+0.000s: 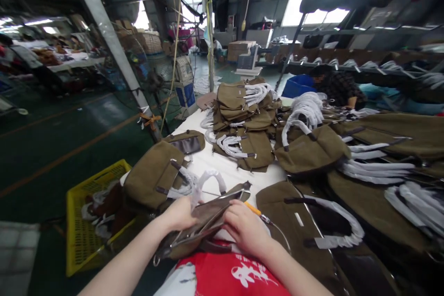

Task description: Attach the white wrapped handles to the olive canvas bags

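In front of my body, a brown-green handbag (212,207) is tilted with its metal-edged opening upward. One of its handles, wrapped in white film, stands up at the far side. My left hand (184,215) grips the bag's left part, fingers partly hidden behind it. My right hand (244,227) has its fingers curled and pinched at the right edge of the opening. Just beyond the right hand's knuckles shows an orange tool handle (253,208) with a metal end and a thin cable; whether the hand touches it I cannot tell.
On the white table (204,166) several similar bags surround me: one bag (152,173) at left, a stacked pile (236,101) behind, more bags (294,208) at right. A yellow crate (74,236) stands low at left. A person (342,88) sits across, beside a blue bin (298,85).
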Available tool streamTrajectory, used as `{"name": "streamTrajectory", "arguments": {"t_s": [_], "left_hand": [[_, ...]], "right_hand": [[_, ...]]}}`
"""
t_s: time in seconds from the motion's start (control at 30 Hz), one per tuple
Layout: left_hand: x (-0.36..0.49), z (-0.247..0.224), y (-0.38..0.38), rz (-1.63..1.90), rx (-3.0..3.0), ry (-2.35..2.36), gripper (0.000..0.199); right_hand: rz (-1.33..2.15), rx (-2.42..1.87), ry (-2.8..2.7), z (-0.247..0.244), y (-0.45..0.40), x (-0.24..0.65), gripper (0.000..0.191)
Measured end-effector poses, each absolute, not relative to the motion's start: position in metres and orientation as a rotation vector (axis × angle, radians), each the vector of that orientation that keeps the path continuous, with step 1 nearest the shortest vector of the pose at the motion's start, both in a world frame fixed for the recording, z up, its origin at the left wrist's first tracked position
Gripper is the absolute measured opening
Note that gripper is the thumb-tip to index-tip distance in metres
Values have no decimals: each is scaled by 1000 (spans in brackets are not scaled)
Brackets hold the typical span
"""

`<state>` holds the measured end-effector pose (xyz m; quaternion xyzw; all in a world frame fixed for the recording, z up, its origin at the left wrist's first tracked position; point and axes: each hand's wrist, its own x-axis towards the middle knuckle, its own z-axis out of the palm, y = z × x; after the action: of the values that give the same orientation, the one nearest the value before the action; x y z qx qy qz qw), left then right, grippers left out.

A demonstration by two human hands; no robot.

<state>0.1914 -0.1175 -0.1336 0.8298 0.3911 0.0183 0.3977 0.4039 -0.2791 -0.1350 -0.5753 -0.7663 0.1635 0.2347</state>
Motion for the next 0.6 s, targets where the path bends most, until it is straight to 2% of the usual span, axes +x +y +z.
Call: {"name": "streamTrajectory", "arguments": {"t_s": [0.07, 0.13, 0.23, 0.33, 0.4, 0.47, 0.6], "left_hand": [[173, -125, -105, -26, 2185, 1355, 24], [153, -114, -98, 13, 2144, 1685, 23], [119, -90, -108, 241, 2044, 1631, 29], [85, -58, -141, 339, 2045, 1465, 31], [62, -37, -164, 358, 2076, 1547, 34], [40, -21, -181, 351, 2077, 1732, 37], [1, -8, -197, 232, 2032, 2050, 37]], "right_hand": [[390, -1444, -2292, -121, -286, 386, 17], [362, -1307, -2393, -113, -290, 373, 22], [443, -1222, -2176, -116, -283, 380, 19], [601, -1495, -1780, -145, -253, 422, 19], [738, -1847, -1668, -177, -228, 455, 28], [846, -2012, -1676, -212, -210, 481, 31], [953, -2250, -1741, -265, -216, 502, 6]]}}
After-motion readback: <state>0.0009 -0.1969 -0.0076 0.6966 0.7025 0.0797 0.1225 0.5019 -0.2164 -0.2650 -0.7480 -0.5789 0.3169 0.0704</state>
